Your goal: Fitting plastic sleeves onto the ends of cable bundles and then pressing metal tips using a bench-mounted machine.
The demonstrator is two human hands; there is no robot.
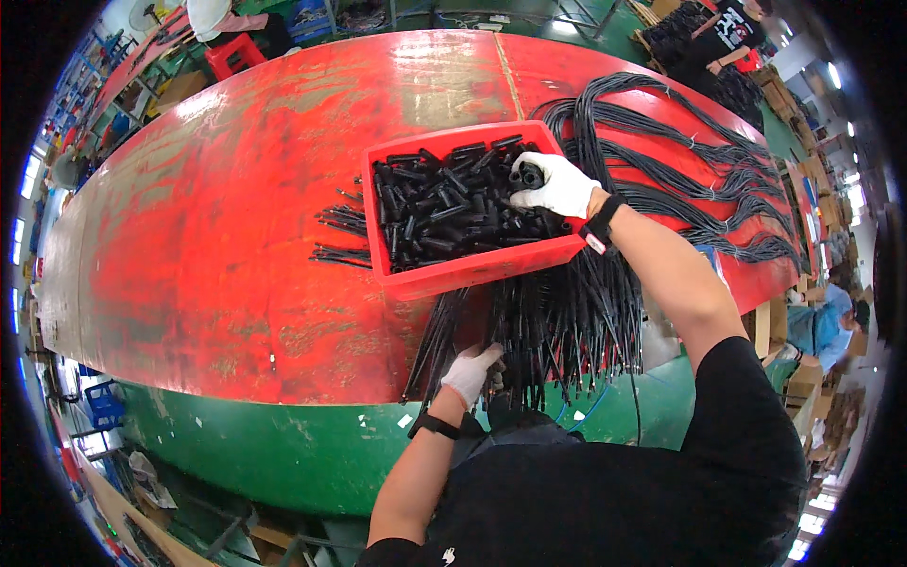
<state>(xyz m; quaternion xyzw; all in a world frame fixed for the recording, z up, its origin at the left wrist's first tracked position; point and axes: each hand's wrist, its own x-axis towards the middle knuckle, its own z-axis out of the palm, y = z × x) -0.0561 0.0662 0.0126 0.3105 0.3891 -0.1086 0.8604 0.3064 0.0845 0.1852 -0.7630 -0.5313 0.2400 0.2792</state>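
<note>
One white-gloved right hand (561, 187) is closed around a few short black tubular pieces (527, 176), held over the right end of a red plastic bin (472, 273). Just left of that hand, the bin is filled with a loose heap of similar black parts (435, 203), lying at many angles.

Nearer the wearer's body and to the left, the left hand (470, 372), also white-gloved, is low among the dangling black cable ends (595, 326). Its fingers are bent and drawn close together beside them; whether they grip a cable cannot be told, because the fingertips are partly hidden. These ends spread below the right hand and to the right of the left hand, fanning out from beneath the bin and over the near edge of a scuffed red worktop (283, 189).

To the right of the right hand, long black cable bundles (680, 156) curve across the worktop, tied at intervals. More thin cable tips (342, 227) poke out past the bin's far side from that hand. Dark bands circle both wrists. Well beyond the right hand, at upper right, stands another person (737, 33) in a printed black shirt.
</note>
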